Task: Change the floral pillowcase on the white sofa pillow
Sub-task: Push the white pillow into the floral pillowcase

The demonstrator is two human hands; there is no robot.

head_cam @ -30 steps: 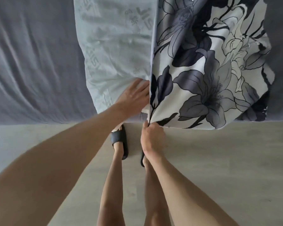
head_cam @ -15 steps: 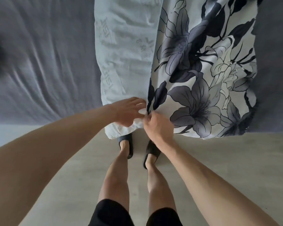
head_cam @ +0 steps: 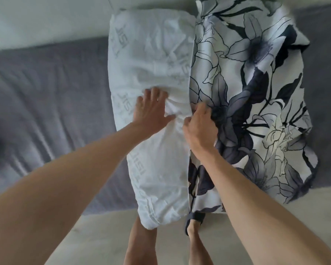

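Head view looked down over both bare forearms at a white pillow (head_cam: 153,73) lying across a grey sofa (head_cam: 50,96), its near end hanging past the sofa's front edge above the pale floor (head_cam: 275,217). Faint grey lettering ran over the pillow's wrinkled cover. The floral pillowcase (head_cam: 256,92), white with dark blue and grey lily outlines, lay along the pillow's right side, its straight open edge meeting the white fabric in a line from the top of the view down to the sofa's edge. Whether any of the pillow sat inside the case could not be told.

The left hand (head_cam: 151,109) lay flat on the pillow, fingers (head_cam: 155,93) straight and spread, thumb stretched toward the seam, pressing the cloth into small folds just ahead of it. The right hand (head_cam: 201,129) was just beside it, touching the border between the two fabrics; its fingers were curled and bunched the floral cloth at the case's edge in a grip.

Below the pillow's hanging end, the person's bare legs showed, with a dark slipper (head_cam: 194,220) on the right foot partly under the pillowcase's lower corner.
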